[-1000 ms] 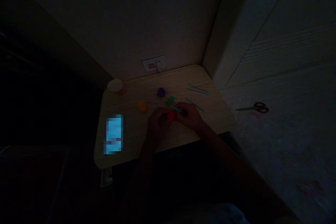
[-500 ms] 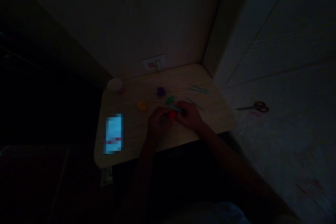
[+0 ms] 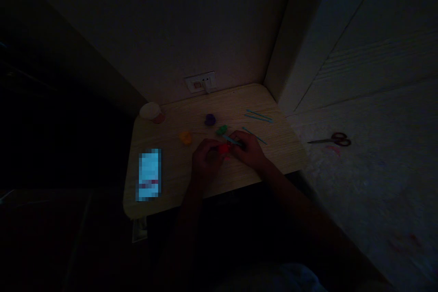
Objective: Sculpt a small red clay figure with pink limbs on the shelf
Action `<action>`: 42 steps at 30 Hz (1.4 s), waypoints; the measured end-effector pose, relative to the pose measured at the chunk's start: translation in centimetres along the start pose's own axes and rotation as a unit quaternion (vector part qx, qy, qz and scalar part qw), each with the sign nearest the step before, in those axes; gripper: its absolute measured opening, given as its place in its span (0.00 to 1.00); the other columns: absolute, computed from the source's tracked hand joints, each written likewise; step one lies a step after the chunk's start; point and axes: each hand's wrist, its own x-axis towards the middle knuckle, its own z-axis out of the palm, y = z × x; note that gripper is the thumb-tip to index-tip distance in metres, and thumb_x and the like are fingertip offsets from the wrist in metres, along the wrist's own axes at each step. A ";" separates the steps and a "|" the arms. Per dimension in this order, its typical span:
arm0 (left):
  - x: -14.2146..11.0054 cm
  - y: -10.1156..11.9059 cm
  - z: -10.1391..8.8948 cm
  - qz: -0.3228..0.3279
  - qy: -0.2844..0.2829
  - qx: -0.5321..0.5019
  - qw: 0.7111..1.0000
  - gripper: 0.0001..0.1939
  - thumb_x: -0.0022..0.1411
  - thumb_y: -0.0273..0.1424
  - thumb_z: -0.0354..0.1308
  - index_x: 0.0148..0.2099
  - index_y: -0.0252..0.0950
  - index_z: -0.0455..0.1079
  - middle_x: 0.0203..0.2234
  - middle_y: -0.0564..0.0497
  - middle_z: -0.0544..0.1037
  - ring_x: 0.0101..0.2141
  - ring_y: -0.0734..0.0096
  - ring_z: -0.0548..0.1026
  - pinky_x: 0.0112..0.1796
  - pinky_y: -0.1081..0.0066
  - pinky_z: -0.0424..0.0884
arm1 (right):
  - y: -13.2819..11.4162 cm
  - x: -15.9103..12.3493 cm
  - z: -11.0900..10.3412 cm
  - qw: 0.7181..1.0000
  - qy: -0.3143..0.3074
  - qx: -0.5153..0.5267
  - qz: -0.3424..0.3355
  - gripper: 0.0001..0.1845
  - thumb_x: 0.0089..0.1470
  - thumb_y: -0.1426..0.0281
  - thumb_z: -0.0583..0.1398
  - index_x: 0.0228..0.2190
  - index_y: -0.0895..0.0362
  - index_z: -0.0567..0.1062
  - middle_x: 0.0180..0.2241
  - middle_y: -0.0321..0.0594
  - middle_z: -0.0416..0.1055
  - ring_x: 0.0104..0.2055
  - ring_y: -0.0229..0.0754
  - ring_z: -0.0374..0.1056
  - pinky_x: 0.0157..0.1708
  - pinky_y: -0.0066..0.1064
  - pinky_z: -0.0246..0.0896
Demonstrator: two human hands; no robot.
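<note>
Hands: left hand [image 3: 206, 160] curled against the red clay lump [image 3: 224, 148]; right hand [image 3: 249, 149] pinching a teal stick [image 3: 232, 140] at the lump; exact finger grip too dim to confirm.
Work in hand: stick held to lump between both hands, above the wooden table [image 3: 178, 182].
Nearby, from hands: purple clay [image 3: 210, 120] at 12 o'clock; green clay [image 3: 221, 130] at 12 o'clock, close by; yellow clay [image 3: 185, 137] at 10 o'clock; two more teal sticks [image 3: 259, 116] at 1 o'clock.
Rest: white tub [image 3: 149, 111] at 10 o'clock; pixelated phone [image 3: 149, 174] at 9 o'clock; scissors [image 3: 330, 140] off the table at 3 o'clock.

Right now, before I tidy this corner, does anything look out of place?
Yes. A pair of metal scissors with dark looped handles lies off the light wood desk, on the pale surface to its right. A pinkish-red smear just below them also stands out, as it looks like a stain.
</note>
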 end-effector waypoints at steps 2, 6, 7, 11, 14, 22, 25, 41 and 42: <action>0.0 0.0 0.0 0.000 0.003 -0.006 1.000 0.10 0.61 0.33 0.67 0.45 0.40 0.74 0.40 0.47 0.78 0.40 0.64 0.78 0.42 0.63 0.77 | 0.0 0.0 0.0 1.000 0.005 0.003 -0.016 0.05 0.56 0.65 0.61 0.34 0.53 0.76 0.31 0.37 0.76 0.32 0.43 0.70 0.34 0.33 0.63; 0.2 0.0 -0.1 0.018 0.004 -0.002 1.000 0.10 0.61 0.31 0.66 0.46 0.40 0.74 0.40 0.48 0.78 0.41 0.64 0.77 0.42 0.64 0.77 | 0.1 0.0 0.1 1.000 0.003 -0.014 0.005 0.05 0.55 0.65 0.62 0.34 0.53 0.76 0.32 0.37 0.77 0.32 0.42 0.70 0.34 0.33 0.63; 0.2 0.0 -0.1 0.023 0.003 0.002 1.000 0.10 0.61 0.31 0.66 0.46 0.41 0.74 0.40 0.48 0.77 0.41 0.64 0.77 0.42 0.64 0.76 | 0.2 0.0 0.2 1.000 0.006 -0.019 0.011 0.05 0.55 0.65 0.62 0.34 0.53 0.76 0.31 0.37 0.77 0.32 0.42 0.70 0.34 0.33 0.63; 0.2 0.0 -0.2 0.031 -0.007 0.013 0.999 0.10 0.61 0.30 0.66 0.46 0.40 0.74 0.40 0.48 0.77 0.41 0.64 0.77 0.42 0.64 0.76 | 0.2 -0.1 0.4 0.999 0.015 -0.042 0.007 0.04 0.52 0.67 0.62 0.32 0.54 0.75 0.30 0.37 0.76 0.30 0.42 0.69 0.33 0.33 0.62; 0.1 0.0 -0.1 0.025 -0.005 0.015 1.000 0.09 0.62 0.31 0.66 0.45 0.40 0.74 0.41 0.48 0.77 0.41 0.64 0.77 0.42 0.64 0.76 | 0.3 -0.1 0.4 0.998 0.009 -0.062 0.015 0.04 0.51 0.68 0.61 0.32 0.54 0.75 0.29 0.37 0.75 0.29 0.43 0.68 0.32 0.33 0.61; 0.0 -0.2 0.0 0.021 0.012 -0.008 1.000 0.10 0.62 0.31 0.66 0.46 0.40 0.74 0.40 0.48 0.77 0.41 0.65 0.77 0.42 0.65 0.77 | 0.2 -0.1 0.2 0.998 0.004 -0.061 0.021 0.04 0.52 0.68 0.61 0.31 0.55 0.75 0.27 0.36 0.73 0.28 0.41 0.66 0.31 0.32 0.58; 0.0 -0.2 0.0 0.006 0.013 -0.019 1.000 0.10 0.62 0.32 0.66 0.46 0.40 0.73 0.40 0.49 0.77 0.40 0.66 0.77 0.42 0.66 0.76 | 0.1 -0.2 0.1 0.998 0.002 -0.037 0.052 0.05 0.56 0.66 0.62 0.32 0.54 0.75 0.25 0.33 0.72 0.25 0.38 0.64 0.28 0.30 0.56; 0.5 0.8 -0.4 0.050 -0.018 0.042 0.998 0.04 0.65 0.30 0.61 0.43 0.39 0.74 0.36 0.50 0.76 0.38 0.66 0.74 0.40 0.65 0.71 | 0.6 0.0 0.1 0.993 0.045 0.080 0.081 0.07 0.59 0.63 0.63 0.32 0.53 0.74 0.31 0.36 0.75 0.35 0.42 0.70 0.38 0.33 0.65; 0.5 0.8 -0.4 0.050 -0.020 0.041 0.998 0.04 0.65 0.29 0.61 0.43 0.39 0.74 0.36 0.50 0.76 0.38 0.66 0.74 0.40 0.66 0.71 | 0.6 0.0 0.0 0.992 0.041 0.088 0.084 0.07 0.59 0.63 0.63 0.32 0.53 0.74 0.31 0.36 0.76 0.35 0.42 0.70 0.38 0.33 0.65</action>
